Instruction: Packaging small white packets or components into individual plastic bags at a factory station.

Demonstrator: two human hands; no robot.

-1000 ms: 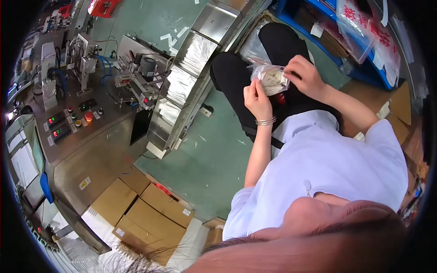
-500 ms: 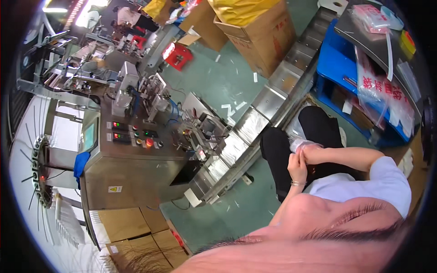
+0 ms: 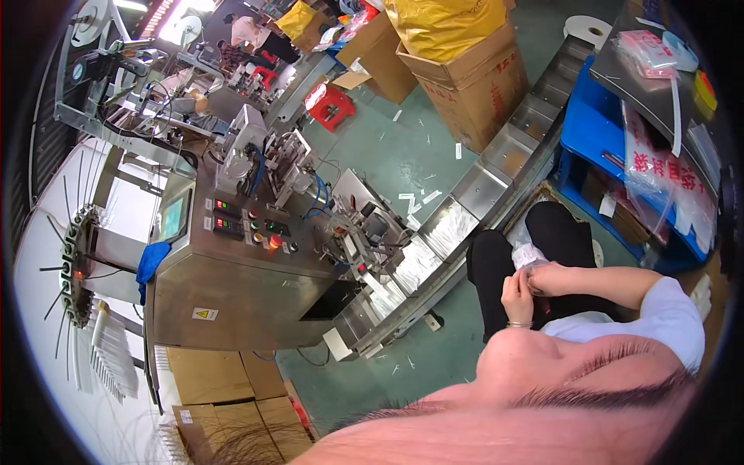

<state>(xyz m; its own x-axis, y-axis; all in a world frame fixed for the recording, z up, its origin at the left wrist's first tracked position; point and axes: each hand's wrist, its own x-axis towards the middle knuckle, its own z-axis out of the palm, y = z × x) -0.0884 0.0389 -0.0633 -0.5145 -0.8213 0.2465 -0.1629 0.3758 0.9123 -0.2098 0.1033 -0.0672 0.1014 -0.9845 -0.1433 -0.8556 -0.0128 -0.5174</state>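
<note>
Over my lap, my two hands are close together at a crumpled clear plastic bag (image 3: pixel 528 254) with something whitish in it. My right hand (image 3: pixel 552 279) is closed around the bag's near end, and the rest of it sticks out past the fingers toward my knees. Beside it, my left hand (image 3: pixel 517 297), with a bracelet at the wrist, pinches at the same end of the bag. What lies between those fingertips is too small to make out. My black-trousered knees (image 3: pixel 554 231) are just beyond and beside the bag.
A steel conveyor (image 3: pixel 482 187) with shiny packets in its trays runs diagonally past my knees to a steel machine (image 3: pixel 232 298). At right, a blue crate (image 3: pixel 593 124) holds printed plastic bags. Beyond stand a carton (image 3: pixel 465 93) with a yellow bag and a red stool (image 3: pixel 331 108).
The whole view has shifted, so everything sits further right and lower. My hands stay together at the bag, with the left fingers slightly lower against the right hand.
</note>
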